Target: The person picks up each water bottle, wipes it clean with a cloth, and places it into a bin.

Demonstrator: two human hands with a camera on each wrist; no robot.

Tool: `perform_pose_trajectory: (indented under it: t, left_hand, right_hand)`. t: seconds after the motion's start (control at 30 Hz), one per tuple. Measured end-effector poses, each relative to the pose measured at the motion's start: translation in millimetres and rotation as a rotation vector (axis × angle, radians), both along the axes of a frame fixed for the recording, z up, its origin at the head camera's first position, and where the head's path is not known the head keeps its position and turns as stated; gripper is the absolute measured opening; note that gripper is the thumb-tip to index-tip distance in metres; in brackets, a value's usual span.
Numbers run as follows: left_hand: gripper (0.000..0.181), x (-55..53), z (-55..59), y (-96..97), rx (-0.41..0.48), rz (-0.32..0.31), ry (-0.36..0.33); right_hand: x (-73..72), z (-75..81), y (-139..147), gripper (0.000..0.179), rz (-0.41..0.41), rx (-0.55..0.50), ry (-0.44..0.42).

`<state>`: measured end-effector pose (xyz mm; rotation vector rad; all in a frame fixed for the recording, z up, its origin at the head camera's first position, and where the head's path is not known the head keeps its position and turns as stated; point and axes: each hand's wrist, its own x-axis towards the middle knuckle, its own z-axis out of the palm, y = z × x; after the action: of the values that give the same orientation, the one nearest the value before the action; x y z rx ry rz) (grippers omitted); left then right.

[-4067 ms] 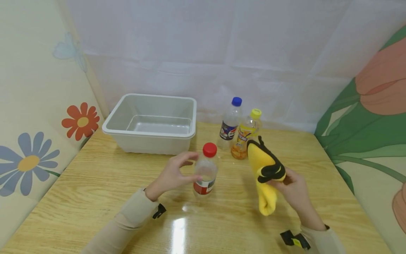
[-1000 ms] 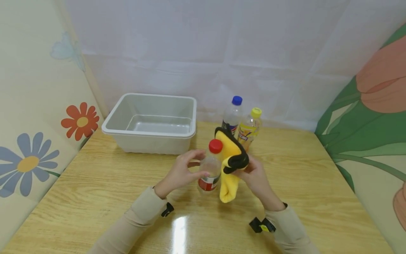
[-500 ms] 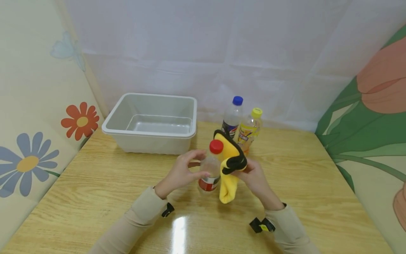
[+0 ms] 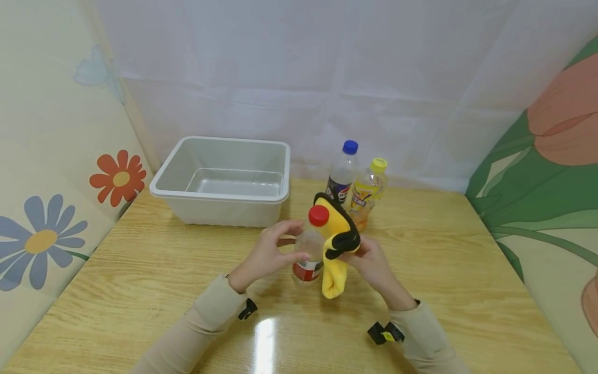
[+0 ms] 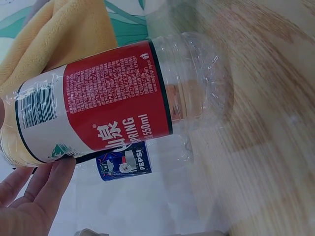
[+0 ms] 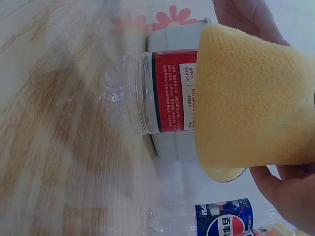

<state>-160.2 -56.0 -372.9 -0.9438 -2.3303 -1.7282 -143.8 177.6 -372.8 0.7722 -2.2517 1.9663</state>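
Note:
In the head view my left hand (image 4: 268,252) grips a clear plastic bottle (image 4: 309,241) with a red cap and a red-and-white label, thumb and fingers around its left side. The bottle leans slightly right, its base close over the wooden table. My right hand (image 4: 374,265) pinches a folded yellow cloth (image 4: 334,280) with black edging and brings it up against the bottle's right side. In the left wrist view the label (image 5: 113,96) faces the camera, with the cloth (image 5: 69,39) behind it. The cloth hides the bottle's upper part in the right wrist view.
Behind the cloth stand a blue-capped Pepsi bottle (image 4: 343,174) and a yellow-capped bottle (image 4: 369,192) with orange at its bottom. A grey plastic tub (image 4: 224,212) sits at the back left of the table (image 4: 140,280), before a white backdrop (image 4: 261,67).
Over about four seconds, my right hand has carried the cloth left to the bottle, and the bottle has shifted slightly right in my left hand. Within the last second the cloth moved slightly.

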Motion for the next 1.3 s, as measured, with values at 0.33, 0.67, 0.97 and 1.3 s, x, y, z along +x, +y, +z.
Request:
perform_pose_trajectory:
  t: [0.33, 0.67, 0.97, 1.3]
  left_hand:
    - [0.06, 0.1, -0.6, 0.1, 0.0, 0.001, 0.009]
    - [0.06, 1.0, 0.6, -0.2, -0.003, -0.001, -0.014]
    - [0.06, 1.1, 0.0, 0.2, -0.005, -0.008, -0.031]
    - [0.059, 2.1, 0.3, 1.5, 0.011, 0.0, -0.033]
  right_hand:
    - [-0.4, -3.4, -1, 0.031, 0.001, 0.023, -0.04]
    - [2.3, -7.5, 0, 0.016, -0.017, 0.092, -0.109]
    - [1.7, -17.2, 0, 0.016, -0.054, 0.183, -0.157]
    - [3.2, -22.5, -1, 0.016, -0.036, 0.201, -0.157]
